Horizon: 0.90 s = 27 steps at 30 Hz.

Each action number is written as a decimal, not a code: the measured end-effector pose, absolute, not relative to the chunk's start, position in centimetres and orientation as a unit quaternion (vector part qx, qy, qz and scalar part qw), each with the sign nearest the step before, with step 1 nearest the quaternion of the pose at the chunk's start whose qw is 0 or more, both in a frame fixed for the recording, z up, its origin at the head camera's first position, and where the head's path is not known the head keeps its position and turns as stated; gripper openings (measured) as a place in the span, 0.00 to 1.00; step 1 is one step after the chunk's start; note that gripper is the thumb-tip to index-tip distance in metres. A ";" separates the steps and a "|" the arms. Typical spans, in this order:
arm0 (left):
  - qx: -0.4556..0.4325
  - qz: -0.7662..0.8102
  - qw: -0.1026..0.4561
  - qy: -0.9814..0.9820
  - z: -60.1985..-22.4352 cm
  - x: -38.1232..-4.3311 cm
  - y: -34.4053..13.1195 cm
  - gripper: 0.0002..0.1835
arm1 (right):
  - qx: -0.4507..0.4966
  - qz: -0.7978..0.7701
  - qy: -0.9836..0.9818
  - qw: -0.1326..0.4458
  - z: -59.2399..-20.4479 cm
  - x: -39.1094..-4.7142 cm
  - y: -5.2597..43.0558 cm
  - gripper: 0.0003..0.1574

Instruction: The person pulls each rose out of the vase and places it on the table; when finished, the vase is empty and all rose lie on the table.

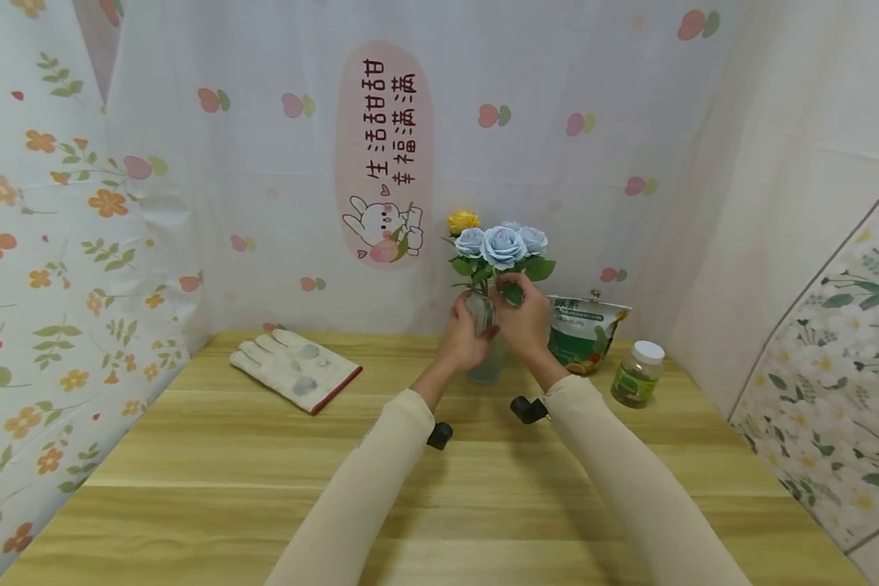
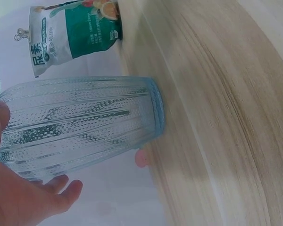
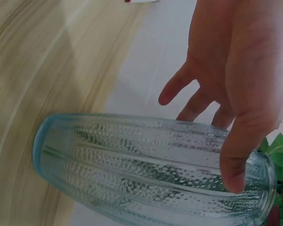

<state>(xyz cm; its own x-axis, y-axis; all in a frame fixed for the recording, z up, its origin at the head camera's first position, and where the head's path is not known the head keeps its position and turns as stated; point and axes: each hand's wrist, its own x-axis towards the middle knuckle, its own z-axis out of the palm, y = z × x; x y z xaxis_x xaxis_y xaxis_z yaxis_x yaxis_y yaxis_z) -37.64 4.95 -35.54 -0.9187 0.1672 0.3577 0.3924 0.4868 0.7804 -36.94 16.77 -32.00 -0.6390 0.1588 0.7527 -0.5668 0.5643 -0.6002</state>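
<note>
A ribbed, dimpled clear glass vase [image 1: 487, 366] stands upright on the wooden table, its lower body filling much of the left wrist view. My left hand [image 1: 467, 334] holds its upper part, the thumb lying across the glass in the right wrist view. Several pale blue roses [image 1: 503, 247] and a yellow rose [image 1: 463, 220] rise above the vase's mouth, with green leaves below the blooms. Near the rim, my right hand [image 1: 525, 319] pinches the stems among the leaves. Its fingertips are partly hidden in the head view and barely show in the right wrist view.
Behind my right hand stands a green and white pouch [image 1: 582, 330] with a metal clip on top. A small jar [image 1: 636, 376] with a white lid is to its right. Off to the left lies a white work glove [image 1: 298, 370]. A printed curtain [image 1: 278, 203] hangs behind the table.
</note>
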 end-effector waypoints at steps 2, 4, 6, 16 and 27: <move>-0.159 -0.478 0.113 -0.857 -35.5 -37.5 5.1 0.43 | 0.138 0.450 -0.766 0.437 -32.0 -37.0 16.9 0.10; -0.155 -0.477 0.112 -0.858 -35.5 -37.5 5.2 0.43 | 0.153 0.448 -0.748 0.464 -31.9 -37.1 16.9 0.11; -0.153 -0.474 0.113 -0.860 -35.5 -37.5 5.2 0.43 | 0.167 0.456 -0.728 0.484 -31.6 -37.1 16.8 0.10; -0.154 -0.460 0.108 -0.868 -35.4 -37.4 5.1 0.44 | 0.221 0.530 -0.639 0.511 -30.0 -36.5 16.7 0.13; -0.157 -0.462 0.102 -0.867 -35.6 -37.2 5.0 0.44 | 0.287 0.580 -0.554 0.524 -27.6 -35.3 17.8 0.16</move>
<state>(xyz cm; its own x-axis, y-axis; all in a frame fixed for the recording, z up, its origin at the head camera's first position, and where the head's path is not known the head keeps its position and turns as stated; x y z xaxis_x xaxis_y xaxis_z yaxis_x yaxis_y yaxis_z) -37.22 5.04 -35.55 -0.9300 0.1779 0.3215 0.3661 0.5240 0.7691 -35.28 17.79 -27.55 -0.2868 0.2892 0.9133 -0.9258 0.1615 -0.3418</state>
